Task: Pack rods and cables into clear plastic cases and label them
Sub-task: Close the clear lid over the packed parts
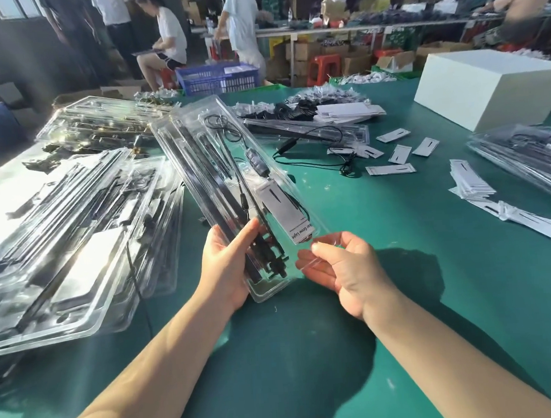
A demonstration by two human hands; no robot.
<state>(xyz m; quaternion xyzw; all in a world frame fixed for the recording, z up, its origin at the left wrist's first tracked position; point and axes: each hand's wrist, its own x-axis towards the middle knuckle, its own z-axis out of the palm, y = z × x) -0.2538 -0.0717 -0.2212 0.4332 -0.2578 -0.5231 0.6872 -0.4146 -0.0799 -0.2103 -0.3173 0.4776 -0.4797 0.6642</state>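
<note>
A long clear plastic case [197, 142] is held tilted above the green table [383, 234], its far end pointing away. Inside lie black rods [200, 181], a coiled black cable [226, 127] and a white label card [284, 211] printed "Grow Light". My left hand [229, 264] grips the case's near left edge, thumb on top over the rods. My right hand [343, 266] pinches the clear flap at the case's near right corner between thumb and fingers.
Packed clear cases [57, 230] are piled at the left, more at the right edge [525, 158]. Loose label cards [397, 153] and a stack [471, 182] lie right of centre, beside a loose cable [313, 160]. A white box [494, 85] stands far right. People work behind.
</note>
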